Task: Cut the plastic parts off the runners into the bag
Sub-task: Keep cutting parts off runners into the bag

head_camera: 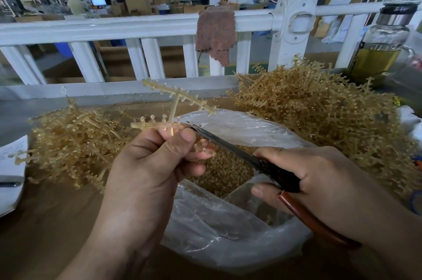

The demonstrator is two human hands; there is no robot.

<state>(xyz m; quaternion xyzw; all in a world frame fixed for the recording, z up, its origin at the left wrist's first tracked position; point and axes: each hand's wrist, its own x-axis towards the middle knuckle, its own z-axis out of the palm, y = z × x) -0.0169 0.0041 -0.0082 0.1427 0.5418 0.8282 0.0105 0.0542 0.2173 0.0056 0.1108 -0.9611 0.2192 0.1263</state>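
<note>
Left grip (155, 165): runner (180, 99); right grip (319, 177): scissors (230, 143).

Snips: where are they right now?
Head view, centre: the right hand grips the snips, blade tips at the runner the left hand holds, above the open plastic bag.

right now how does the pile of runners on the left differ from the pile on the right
The left pile is lower and flatter; the right pile is taller and wider. The left pile shows more bare, smooth sticks; the right pile looks bristlier. Both are tan plastic runners flanking the bag.
</note>
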